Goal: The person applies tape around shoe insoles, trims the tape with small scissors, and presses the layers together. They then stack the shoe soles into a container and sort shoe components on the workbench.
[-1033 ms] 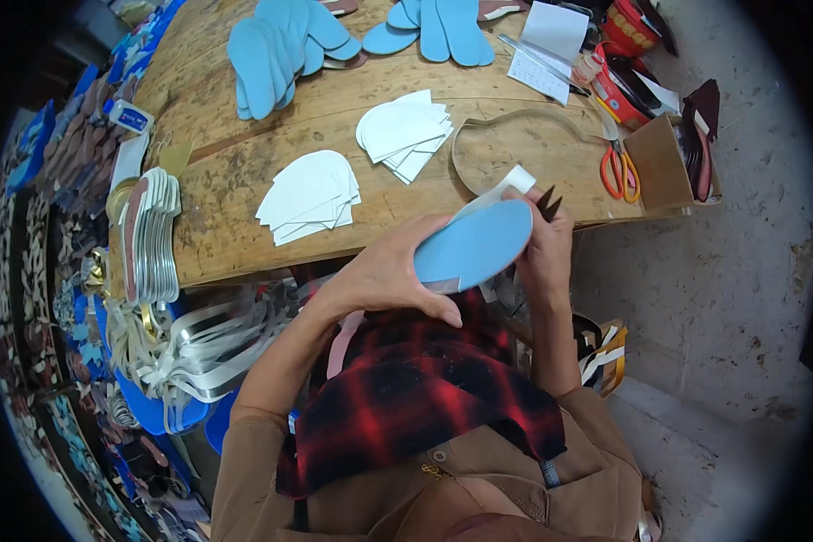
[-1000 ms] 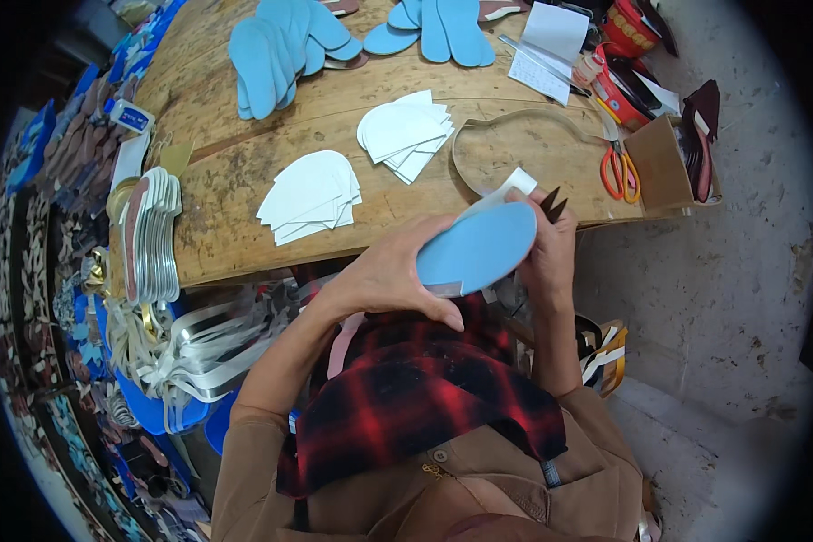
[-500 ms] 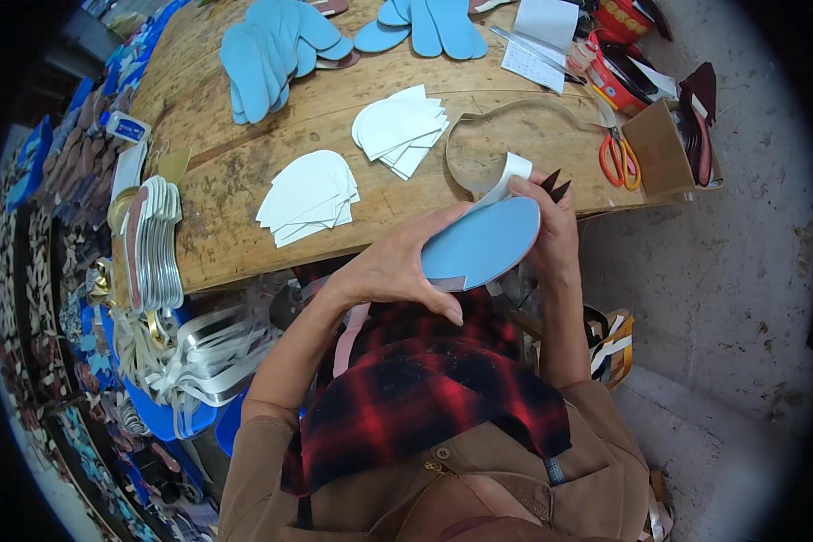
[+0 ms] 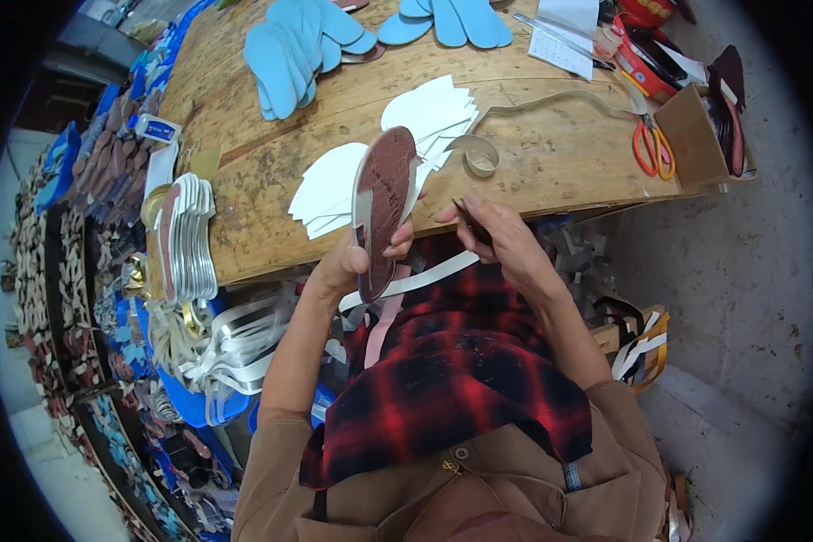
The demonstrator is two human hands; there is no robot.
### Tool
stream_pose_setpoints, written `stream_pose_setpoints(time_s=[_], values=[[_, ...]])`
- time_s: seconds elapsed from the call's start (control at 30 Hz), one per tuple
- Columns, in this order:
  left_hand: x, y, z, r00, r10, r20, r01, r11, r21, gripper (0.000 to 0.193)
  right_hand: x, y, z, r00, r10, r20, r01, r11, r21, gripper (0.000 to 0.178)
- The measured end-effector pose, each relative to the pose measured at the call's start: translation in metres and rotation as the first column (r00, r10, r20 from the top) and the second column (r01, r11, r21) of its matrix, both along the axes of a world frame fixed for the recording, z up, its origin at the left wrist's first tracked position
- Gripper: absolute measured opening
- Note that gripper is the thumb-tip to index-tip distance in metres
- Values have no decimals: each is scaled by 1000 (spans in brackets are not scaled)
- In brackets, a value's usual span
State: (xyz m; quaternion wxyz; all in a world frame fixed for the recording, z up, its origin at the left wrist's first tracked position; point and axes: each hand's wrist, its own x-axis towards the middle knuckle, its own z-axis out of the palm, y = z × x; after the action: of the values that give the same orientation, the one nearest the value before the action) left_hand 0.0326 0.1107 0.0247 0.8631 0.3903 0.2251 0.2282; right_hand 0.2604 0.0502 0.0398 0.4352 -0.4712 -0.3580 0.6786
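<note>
My left hand [image 4: 341, 264] is closed around a shoe insole [image 4: 387, 194], held nearly upright at the table's front edge. Its rough brown underside now faces me, with a pale rim along the side. A white strip [image 4: 435, 275] runs from near the insole's lower end toward the right, over my lap. To the right, my right hand [image 4: 508, 242] grips small dark pointed snips [image 4: 470, 222], apart from the insole. Behind the insole lie two fanned piles of white rounded sheets, the left pile [image 4: 327, 185] and the right pile [image 4: 425, 110], both partly covered.
Blue insoles [image 4: 282, 56] lie at the table's back. A beige tape [image 4: 483, 158] curls on the wooden table [image 4: 551, 144]. Orange-handled scissors [image 4: 652, 149] rest beside a cardboard box [image 4: 696, 135]. Silver-edged insoles [image 4: 190, 239] stack at the left, above silvery straps [image 4: 244, 339].
The insole has turned from its blue face to its brown underside and moved left, held by my left hand alone. My right hand has let go of it and drawn away with the snips.
</note>
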Motion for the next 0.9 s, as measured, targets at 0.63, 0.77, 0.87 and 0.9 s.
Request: stream_pose_setpoints(time_s=[0.63, 0.77, 0.87, 0.9], values=[[0, 5, 48, 775, -138, -617, 550, 628, 550, 111, 1, -4, -7, 830, 40, -556, -164, 971, -174, 19], [-10, 3, 28, 820, -75, -568, 504, 565, 654, 115, -3, -6, 0, 851, 7, -525, -129, 972, -197, 20], [-22, 1, 14, 898, -203, -389, 354, 861, 366, 119, 3, 3, 1, 968, -40, -249, 6, 991, -136, 21], [-26, 0, 11, 904, -187, -384, 337, 865, 372, 119, 10, 10, 2, 991, -132, -1, 132, 990, -46, 21]])
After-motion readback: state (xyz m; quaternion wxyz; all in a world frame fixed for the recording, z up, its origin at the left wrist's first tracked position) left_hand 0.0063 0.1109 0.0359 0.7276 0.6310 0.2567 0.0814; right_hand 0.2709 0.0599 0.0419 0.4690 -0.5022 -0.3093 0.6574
